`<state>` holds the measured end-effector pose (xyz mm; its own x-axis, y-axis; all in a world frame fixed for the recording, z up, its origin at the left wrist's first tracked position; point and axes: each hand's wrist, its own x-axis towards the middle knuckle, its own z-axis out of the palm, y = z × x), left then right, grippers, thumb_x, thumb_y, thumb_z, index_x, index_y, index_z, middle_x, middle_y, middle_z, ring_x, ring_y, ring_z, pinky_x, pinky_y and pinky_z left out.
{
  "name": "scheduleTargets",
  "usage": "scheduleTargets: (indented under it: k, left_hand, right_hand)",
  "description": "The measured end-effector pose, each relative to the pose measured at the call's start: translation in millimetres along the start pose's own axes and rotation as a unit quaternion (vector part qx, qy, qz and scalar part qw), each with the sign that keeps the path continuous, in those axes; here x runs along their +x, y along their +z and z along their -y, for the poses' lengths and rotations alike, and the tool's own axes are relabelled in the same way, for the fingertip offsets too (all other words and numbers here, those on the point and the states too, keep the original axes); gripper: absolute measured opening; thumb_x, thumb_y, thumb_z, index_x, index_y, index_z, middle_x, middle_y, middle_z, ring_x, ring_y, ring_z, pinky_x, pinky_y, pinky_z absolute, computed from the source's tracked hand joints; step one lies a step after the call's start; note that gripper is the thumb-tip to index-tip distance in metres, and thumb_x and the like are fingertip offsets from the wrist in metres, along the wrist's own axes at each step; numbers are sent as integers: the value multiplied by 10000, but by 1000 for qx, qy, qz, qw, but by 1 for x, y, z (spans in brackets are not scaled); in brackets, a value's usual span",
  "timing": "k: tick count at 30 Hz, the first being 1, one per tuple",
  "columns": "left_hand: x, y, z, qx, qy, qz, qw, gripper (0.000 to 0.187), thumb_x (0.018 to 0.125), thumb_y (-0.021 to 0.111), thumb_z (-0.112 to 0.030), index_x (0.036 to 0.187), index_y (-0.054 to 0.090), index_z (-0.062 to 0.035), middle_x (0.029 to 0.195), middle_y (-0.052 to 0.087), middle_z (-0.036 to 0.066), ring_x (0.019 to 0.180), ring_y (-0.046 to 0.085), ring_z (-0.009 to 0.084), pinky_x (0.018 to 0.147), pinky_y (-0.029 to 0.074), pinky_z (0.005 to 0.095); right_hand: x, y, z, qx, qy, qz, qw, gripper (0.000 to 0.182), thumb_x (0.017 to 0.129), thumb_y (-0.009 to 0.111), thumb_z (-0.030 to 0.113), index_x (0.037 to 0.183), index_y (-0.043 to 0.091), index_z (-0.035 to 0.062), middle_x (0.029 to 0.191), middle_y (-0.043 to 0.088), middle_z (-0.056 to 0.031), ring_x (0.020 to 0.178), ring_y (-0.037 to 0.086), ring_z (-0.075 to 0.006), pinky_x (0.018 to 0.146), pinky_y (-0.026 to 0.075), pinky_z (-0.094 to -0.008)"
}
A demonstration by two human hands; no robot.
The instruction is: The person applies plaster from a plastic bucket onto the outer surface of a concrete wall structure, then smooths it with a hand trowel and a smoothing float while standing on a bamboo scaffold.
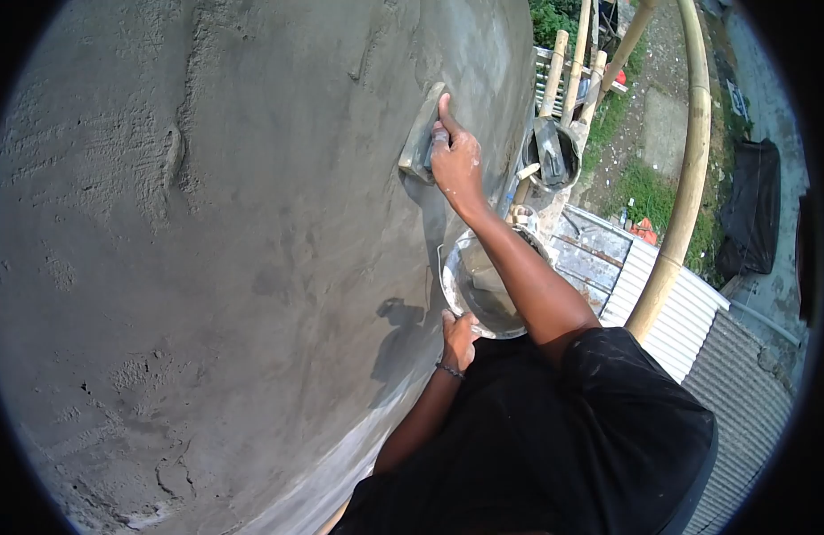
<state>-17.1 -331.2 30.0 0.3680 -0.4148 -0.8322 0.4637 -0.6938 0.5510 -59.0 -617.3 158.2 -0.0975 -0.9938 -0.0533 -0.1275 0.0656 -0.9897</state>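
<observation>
My right hand (458,165) is closed around the handle of a plastering float (419,138), whose flat face rests against the grey plastered wall (278,232). Lower down, my left hand (459,341) grips the near rim of a bucket (446,283). Grey mortar (494,303) shows inside, along with a pale block-like shape I cannot make out. My right forearm crosses over the bucket and hides part of it.
Another bucket (572,168), with a trowel (548,147) in it, stands past my right hand. Bamboo poles (672,241) rise along the right. Corrugated roofing (663,330) and grassy ground lie well below. The wall has rough patches at left.
</observation>
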Motion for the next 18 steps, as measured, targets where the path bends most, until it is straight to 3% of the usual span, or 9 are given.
scheduleTargets:
  k: [1,3,4,6,9,11,13,16,18]
  left_hand:
    - [4,-1,0,0,0,2,1000,513,712,551,-13,1198,387,-18,1118,497,143,982,553,278,826,498,435]
    - [4,0,-6,-1,-9,40,999,500,706,554,-21,1180,393,-18,1102,504,143,986,547,276,813,498,428]
    - [-4,8,-7,-57,28,38,997,476,705,567,-44,1150,401,-23,1073,507,135,973,537,263,795,489,436]
    - [-1,4,-9,-15,20,20,999,477,707,571,-49,1151,399,-23,1076,507,135,972,538,260,795,486,431]
    - [-7,9,-12,27,9,-10,1000,480,710,580,-62,1152,396,-28,1065,504,127,951,533,250,792,473,425]
    - [-8,9,-17,43,16,3,999,480,707,575,-60,1151,395,-39,1050,494,116,924,525,240,770,464,428]
    - [10,5,-7,34,15,16,999,478,707,573,-61,1150,395,-46,1045,488,113,913,521,234,755,461,423]
    - [6,6,-6,24,13,23,999,473,711,569,-62,1151,394,-54,1041,480,110,901,517,228,735,458,413]
    - [-4,12,-17,25,25,25,999,470,715,566,-62,1152,393,-56,1042,477,111,900,517,228,731,459,408]
  right_hand:
    - [-23,4,-4,-1,-1,-1,1000,522,930,505,97,1444,435,153,704,576,-233,583,520,-258,672,472,-337]
    - [-69,19,-14,53,-89,-1,995,480,958,499,111,1426,454,207,658,449,-138,621,373,-126,617,416,-298]
    - [-64,20,-18,54,-87,1,995,480,958,499,111,1426,454,207,658,449,-138,621,373,-126,617,416,-298]
    - [-39,14,-11,59,-52,-4,997,507,935,499,115,1438,438,132,641,519,-205,556,498,-260,628,442,-371]
    - [17,-2,-1,14,-3,-4,1000,500,937,504,122,1433,445,128,650,540,-203,556,508,-254,654,469,-332]
    - [-9,0,4,27,0,-4,1000,494,937,502,122,1428,451,127,644,534,-211,545,504,-277,649,469,-331]
    - [-51,4,5,11,1,49,999,486,942,489,111,1427,453,123,649,524,-220,553,494,-314,634,455,-380]
    - [-64,7,-4,36,-37,48,998,488,951,472,106,1437,434,118,660,517,-223,571,492,-339,636,446,-411]
    - [-21,3,2,33,-40,18,998,495,950,471,102,1443,425,116,665,519,-221,582,504,-340,643,450,-410]
